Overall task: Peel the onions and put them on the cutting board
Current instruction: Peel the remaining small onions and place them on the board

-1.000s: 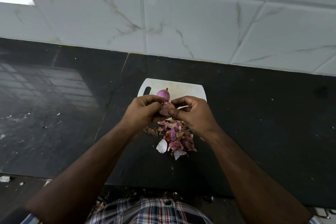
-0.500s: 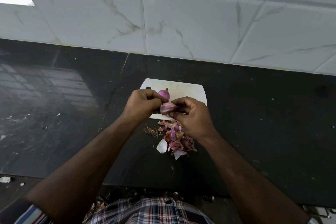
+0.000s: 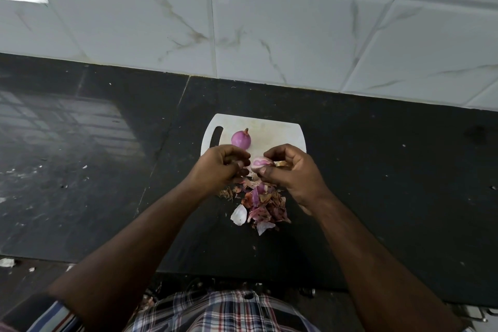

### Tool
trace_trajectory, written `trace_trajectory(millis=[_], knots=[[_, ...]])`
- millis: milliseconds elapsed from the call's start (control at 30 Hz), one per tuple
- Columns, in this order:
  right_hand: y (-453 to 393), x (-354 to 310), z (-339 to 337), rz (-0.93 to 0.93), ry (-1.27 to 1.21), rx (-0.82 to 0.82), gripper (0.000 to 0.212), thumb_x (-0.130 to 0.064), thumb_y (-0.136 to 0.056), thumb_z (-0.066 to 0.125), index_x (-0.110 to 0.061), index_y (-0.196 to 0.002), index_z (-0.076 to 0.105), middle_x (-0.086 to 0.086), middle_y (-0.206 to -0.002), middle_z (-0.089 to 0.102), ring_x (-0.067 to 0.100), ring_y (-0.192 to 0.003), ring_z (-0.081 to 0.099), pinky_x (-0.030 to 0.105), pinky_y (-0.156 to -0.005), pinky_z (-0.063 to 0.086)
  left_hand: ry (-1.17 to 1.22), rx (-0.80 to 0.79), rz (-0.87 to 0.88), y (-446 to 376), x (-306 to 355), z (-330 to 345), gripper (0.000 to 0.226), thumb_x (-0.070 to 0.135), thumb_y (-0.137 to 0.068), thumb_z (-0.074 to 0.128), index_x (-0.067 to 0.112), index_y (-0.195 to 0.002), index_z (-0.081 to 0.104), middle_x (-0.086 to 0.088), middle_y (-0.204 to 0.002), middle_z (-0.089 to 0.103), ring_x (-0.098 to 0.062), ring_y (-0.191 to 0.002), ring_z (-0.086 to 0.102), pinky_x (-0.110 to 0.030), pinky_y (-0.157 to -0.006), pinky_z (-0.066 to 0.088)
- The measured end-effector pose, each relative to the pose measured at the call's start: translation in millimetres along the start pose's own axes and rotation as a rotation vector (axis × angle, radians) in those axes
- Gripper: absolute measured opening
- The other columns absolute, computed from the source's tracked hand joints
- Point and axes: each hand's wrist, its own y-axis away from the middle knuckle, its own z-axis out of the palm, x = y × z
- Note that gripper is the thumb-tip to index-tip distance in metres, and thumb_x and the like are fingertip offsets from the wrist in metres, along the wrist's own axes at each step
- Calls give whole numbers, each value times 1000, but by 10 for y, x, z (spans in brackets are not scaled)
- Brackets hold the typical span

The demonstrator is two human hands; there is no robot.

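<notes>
Since half a second ago the two hands have drawn slightly apart: the left hand (image 3: 221, 166) no longer covers the half-peeled onion (image 3: 260, 164), which now shows pale pink between them. The right hand (image 3: 292, 170) holds that onion, finger and thumb curled round it, above the near edge of the white cutting board (image 3: 275, 135). The onion lies sideways, its long axis running left to right. The left hand's fingers are curled beside it; whether they pinch a scrap of skin cannot be told. A peeled onion (image 3: 241, 139) rests on the board near the handle slot, unmoved, its stem tip pointing toward the tiled wall (image 3: 269, 29). The pile of onion skins (image 3: 262, 203) lies on the black countertop (image 3: 390, 183) beneath the hands.
</notes>
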Motion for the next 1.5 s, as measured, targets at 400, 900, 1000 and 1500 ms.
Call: trace_trajectory(millis=[400,900,1000,1500], knots=[[17,44,86,-105,154,123,28,-16,-79,83,-24,-101,67,-5,-103,74,16,-100,70,49,-87,60,309,-168,-79,116,16,63,28,12,-104,51,13,-128,66,-14,-117,74,-27,-108,71,-39,-95,56],[23,-117,85,-73,288,96,14,-25,-86,77,-29,-98,70,-6,-97,75,11,-87,74,39,-79,64,338,-52,26,141,23,142,45,8,-88,73,11,-132,63,-14,-119,72,-30,-102,73,-41,-89,59],[45,-162,109,-123,413,78,20,-25,-89,72,-26,-108,70,-8,-100,74,6,-87,73,32,-77,63,243,7,72,143,41,171,44,8,-89,74,8,-131,64,-14,-115,73,-27,-97,75,-36,-85,61],[-44,-190,65,-77,393,40,22,-13,-95,66,-24,-114,69,-7,-111,72,7,-104,67,31,-92,58,337,75,18,120,73,182,31,5,-98,59,5,-129,64,-18,-106,75,-25,-89,75,-30,-76,61]])
